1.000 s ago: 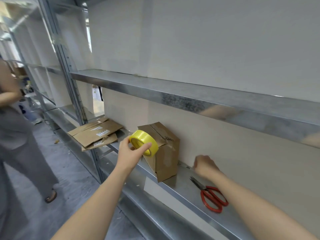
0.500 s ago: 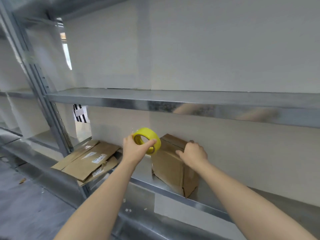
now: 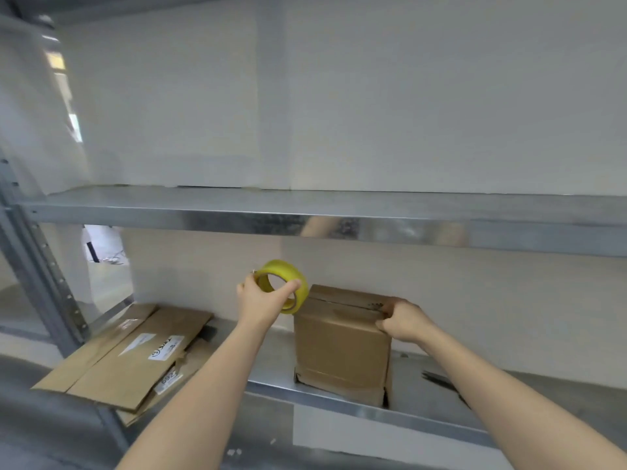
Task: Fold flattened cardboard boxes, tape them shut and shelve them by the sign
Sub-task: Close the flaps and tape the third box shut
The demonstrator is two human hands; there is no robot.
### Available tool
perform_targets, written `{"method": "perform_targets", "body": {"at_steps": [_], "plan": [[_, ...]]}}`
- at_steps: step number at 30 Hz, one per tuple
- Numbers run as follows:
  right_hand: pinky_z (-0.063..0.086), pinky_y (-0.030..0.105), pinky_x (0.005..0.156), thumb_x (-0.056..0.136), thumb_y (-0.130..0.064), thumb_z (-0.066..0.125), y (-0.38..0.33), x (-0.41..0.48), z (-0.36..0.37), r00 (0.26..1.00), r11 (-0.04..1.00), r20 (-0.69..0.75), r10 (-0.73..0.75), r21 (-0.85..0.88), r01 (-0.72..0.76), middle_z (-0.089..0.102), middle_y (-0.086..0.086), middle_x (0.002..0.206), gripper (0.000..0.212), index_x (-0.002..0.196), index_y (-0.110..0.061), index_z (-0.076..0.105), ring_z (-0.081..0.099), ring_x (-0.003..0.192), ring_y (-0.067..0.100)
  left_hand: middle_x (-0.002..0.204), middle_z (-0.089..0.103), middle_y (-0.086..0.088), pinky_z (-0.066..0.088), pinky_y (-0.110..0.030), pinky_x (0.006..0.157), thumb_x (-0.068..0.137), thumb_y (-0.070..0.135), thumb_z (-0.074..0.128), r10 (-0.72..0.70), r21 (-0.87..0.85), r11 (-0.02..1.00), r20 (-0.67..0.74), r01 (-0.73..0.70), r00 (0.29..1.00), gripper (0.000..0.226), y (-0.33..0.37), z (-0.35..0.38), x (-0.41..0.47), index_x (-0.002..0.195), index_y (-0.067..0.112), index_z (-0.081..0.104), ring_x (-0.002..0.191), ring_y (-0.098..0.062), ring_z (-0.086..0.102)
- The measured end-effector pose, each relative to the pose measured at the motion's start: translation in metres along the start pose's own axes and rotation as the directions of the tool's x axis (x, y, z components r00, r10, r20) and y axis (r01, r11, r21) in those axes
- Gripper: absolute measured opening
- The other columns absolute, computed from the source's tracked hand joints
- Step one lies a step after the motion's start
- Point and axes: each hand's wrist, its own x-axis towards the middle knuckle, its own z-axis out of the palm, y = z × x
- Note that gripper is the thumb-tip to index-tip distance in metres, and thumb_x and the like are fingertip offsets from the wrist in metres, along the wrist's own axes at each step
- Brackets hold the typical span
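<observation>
Left hand (image 3: 259, 301) pinching yellow tape roll (image 3: 283, 284), right hand (image 3: 402, 322) curled gripping folded box (image 3: 341, 347) top edge

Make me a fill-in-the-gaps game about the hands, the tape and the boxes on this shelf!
1. The left hand holds a roll of ____ tape.
2. The right hand grips the ____ edge of the box.
3. The flat cardboard lies to the ____ of the box.
4. The box stands on a ____ shelf.

Missing words: yellow, top, left, metal.
</observation>
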Motion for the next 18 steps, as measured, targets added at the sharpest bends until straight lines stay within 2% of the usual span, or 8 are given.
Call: {"method": "perform_targets", "body": {"at_steps": [3,7,8,10,12,13,15,18], "plan": [[0.041,0.023,0.088,0.092,-0.020,0.054,-0.003,0.005,0.002,1.000,1.000,0.020,-0.009,0.014,0.008,0.053,0.010,0.136,0.041,0.132,-0.011,0.049,0.050,0.122,0.025,0.124,0.050,-0.005,0.046,-0.049,0.099,0.048,0.055,0.081,-0.024,-0.092,0.995,0.028,0.026,0.999,0.097,-0.005,0.003,0.007,0.130,0.018,0.045,0.116,-0.026,0.052],[0.041,0.022,0.078,0.092,-0.014,0.057,-0.003,0.015,0.004,0.998,0.989,0.051,-0.040,0.142,0.032,0.051,0.010,0.137,0.039,0.131,-0.014,0.050,0.052,0.118,0.024,0.125,0.046,0.000,0.055,-0.045,0.080,0.071,0.040,0.080,-0.097,-0.237,0.964,0.090,0.116,0.991,0.080,-0.014,0.009,0.021,0.135,0.023,0.036,0.111,-0.024,0.050],[0.043,0.022,0.080,0.092,-0.011,0.055,-0.005,0.016,0.005,0.997,0.984,0.063,-0.034,0.177,0.022,0.048,0.011,0.140,0.043,0.134,-0.013,0.048,0.051,0.120,0.024,0.125,0.045,0.000,0.055,-0.042,0.074,0.074,0.039,0.078,-0.107,-0.248,0.960,0.114,0.133,0.988,0.077,-0.015,0.011,0.024,0.136,0.025,0.035,0.110,-0.023,0.049],[0.040,0.025,0.098,0.093,-0.009,0.047,-0.013,0.019,0.008,0.996,0.981,0.091,0.005,0.193,-0.022,0.040,0.010,0.149,0.053,0.145,-0.011,0.038,0.042,0.132,0.025,0.124,0.045,0.002,0.054,-0.039,0.068,0.077,0.039,0.076,-0.120,-0.263,0.952,0.152,0.157,0.981,0.071,-0.016,0.014,0.028,0.134,0.027,0.036,0.108,-0.022,0.048],[0.037,0.027,0.101,0.097,-0.021,0.043,-0.028,0.020,0.013,0.998,0.978,0.055,0.044,0.202,-0.054,0.040,0.010,0.149,0.051,0.146,-0.010,0.035,0.041,0.132,0.025,0.119,0.046,0.003,0.056,-0.043,0.071,0.078,0.039,0.075,-0.127,-0.274,0.946,0.183,0.175,0.975,0.062,-0.017,0.014,0.035,0.126,0.028,0.039,0.104,-0.020,0.049],[0.038,0.029,0.099,0.098,-0.037,0.043,-0.036,0.022,0.018,0.997,0.974,0.036,0.072,0.213,-0.079,0.041,0.010,0.147,0.054,0.145,-0.011,0.034,0.043,0.131,0.026,0.117,0.048,0.003,0.057,-0.046,0.073,0.077,0.039,0.076,-0.125,-0.274,0.945,0.203,0.179,0.971,0.060,-0.018,0.014,0.039,0.123,0.028,0.040,0.103,-0.019,0.050],[0.037,0.034,0.102,0.087,-0.070,0.042,-0.052,0.026,0.032,0.982,0.966,0.005,0.187,0.179,-0.185,0.037,0.012,0.147,0.085,0.146,-0.010,0.028,0.041,0.132,0.029,0.114,0.050,0.002,0.057,-0.049,0.075,0.075,0.041,0.077,-0.114,-0.257,0.949,0.258,0.182,0.959,0.061,-0.019,0.013,0.049,0.122,0.028,0.041,0.102,-0.019,0.052],[0.034,0.039,0.103,0.066,-0.087,0.049,-0.067,0.029,0.052,0.924,0.941,-0.179,0.338,0.036,-0.337,0.038,0.010,0.141,0.110,0.142,-0.009,0.032,0.042,0.130,0.028,0.116,0.052,0.001,0.057,-0.052,0.078,0.075,0.041,0.077,-0.105,-0.215,0.957,0.366,0.194,0.925,0.061,-0.019,0.012,0.062,0.123,0.029,0.042,0.106,-0.020,0.053]]}}
